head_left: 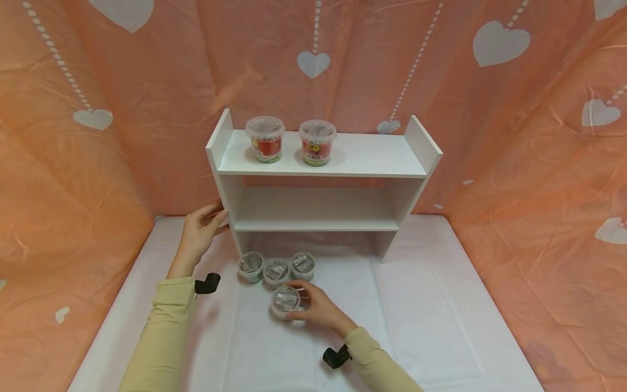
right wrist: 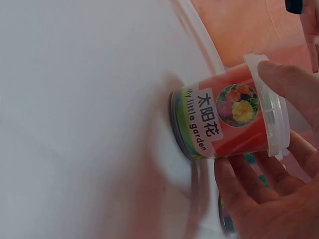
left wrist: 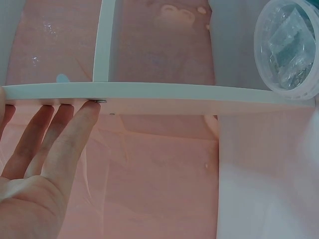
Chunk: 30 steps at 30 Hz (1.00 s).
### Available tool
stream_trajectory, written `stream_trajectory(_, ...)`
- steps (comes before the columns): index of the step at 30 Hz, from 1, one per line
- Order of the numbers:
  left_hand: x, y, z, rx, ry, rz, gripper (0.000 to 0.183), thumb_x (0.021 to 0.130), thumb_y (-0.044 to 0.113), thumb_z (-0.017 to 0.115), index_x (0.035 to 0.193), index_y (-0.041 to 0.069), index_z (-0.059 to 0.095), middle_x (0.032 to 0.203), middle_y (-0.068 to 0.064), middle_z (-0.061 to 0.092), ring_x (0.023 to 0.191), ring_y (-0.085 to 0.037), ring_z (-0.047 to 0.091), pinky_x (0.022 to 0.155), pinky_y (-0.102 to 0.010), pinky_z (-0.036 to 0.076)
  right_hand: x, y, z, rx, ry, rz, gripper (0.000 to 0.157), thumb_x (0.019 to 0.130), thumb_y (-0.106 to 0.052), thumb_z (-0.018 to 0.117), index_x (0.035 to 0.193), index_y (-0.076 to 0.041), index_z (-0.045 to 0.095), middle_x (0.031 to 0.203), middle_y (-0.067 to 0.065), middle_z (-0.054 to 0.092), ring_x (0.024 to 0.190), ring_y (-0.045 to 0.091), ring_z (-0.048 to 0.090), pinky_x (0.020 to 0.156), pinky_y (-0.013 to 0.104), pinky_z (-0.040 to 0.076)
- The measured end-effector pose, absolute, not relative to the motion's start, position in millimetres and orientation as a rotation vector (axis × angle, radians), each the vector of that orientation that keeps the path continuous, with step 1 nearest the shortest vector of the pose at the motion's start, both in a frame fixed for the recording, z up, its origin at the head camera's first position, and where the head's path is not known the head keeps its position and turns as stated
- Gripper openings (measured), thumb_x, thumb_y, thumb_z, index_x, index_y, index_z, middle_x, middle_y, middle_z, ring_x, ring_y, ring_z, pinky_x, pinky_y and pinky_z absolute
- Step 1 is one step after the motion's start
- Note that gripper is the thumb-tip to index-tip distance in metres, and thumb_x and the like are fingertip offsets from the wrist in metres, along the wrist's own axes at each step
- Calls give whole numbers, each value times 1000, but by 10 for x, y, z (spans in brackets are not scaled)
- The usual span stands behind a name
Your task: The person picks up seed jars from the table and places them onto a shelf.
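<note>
Orange cloth (head_left: 264, 76) with white hearts (head_left: 313, 64) hangs behind and at both sides, and below it a white-covered table (head_left: 431, 305) fills the lower part of the head view. At the centre stands a white shelf (head_left: 318, 225) with two boards. On its upper board, left of the middle, two lidded plastic cups (head_left: 316, 149) stand upright and a little apart. Three similar cups (head_left: 276, 270) are placed close together on the table, near the shelf's left foot. Lower, at the lower centre of the frame, is the "My little garden" cup (head_left: 286, 301); the right hand (head_left: 318, 310) holds it between thumb and fingers. In the right wrist view, its red label shows colourful flowers; whether its base touches the table, one cannot tell. At the left, the left hand (head_left: 198, 234) grasps nothing: its fingers are extended and touch the shelf's left side panel (head_left: 232, 193). Both arms wear pale yellow-green sleeves (head_left: 171, 321).
</note>
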State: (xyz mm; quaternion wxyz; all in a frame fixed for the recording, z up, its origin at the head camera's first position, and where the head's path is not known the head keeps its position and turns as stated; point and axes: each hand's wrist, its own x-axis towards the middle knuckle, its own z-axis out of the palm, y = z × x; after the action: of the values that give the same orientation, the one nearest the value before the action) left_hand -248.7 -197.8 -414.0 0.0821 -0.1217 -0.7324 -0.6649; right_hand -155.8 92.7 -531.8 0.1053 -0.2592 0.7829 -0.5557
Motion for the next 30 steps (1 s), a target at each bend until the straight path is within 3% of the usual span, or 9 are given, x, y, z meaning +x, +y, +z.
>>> stream_trajectory(7,-2480,-1970,-4128,-355,-2198,-1981,48,96,11,58,139,-5,44,135,-30,46,103,-5,58,86,-37,53,-1616,1049,-5485,-694,2318,-1621,65,78,-13,81,134,-8,50,131,8,53,114,26,55,99,33,47)
stream_trajectory(17,-2486,-1982,-4146,-348,-2195,-1989,48,96,11,58,140,-4,44,136,-28,45,104,-5,58,85,-33,54,-1605,1201,-5392,-666,2324,-1649,65,76,-11,82,133,-5,51,128,5,55,114,25,55,99,34,47)
stream_trajectory(23,-2484,-1983,-4137,-351,-2204,-1977,48,96,10,58,140,-4,44,136,-28,46,105,-6,58,85,-34,54,-1529,1293,-5164,-602,2273,-1659,65,79,-4,78,135,1,47,129,14,53,114,35,52,97,43,48)
stream_trajectory(30,-2483,-1982,-4131,-369,-2203,-1981,48,96,11,58,140,-4,44,136,-29,45,105,-6,58,86,-36,53,-1460,1421,-4863,-626,2249,-1674,60,79,-1,76,132,6,48,129,21,52,112,37,53,95,45,49)
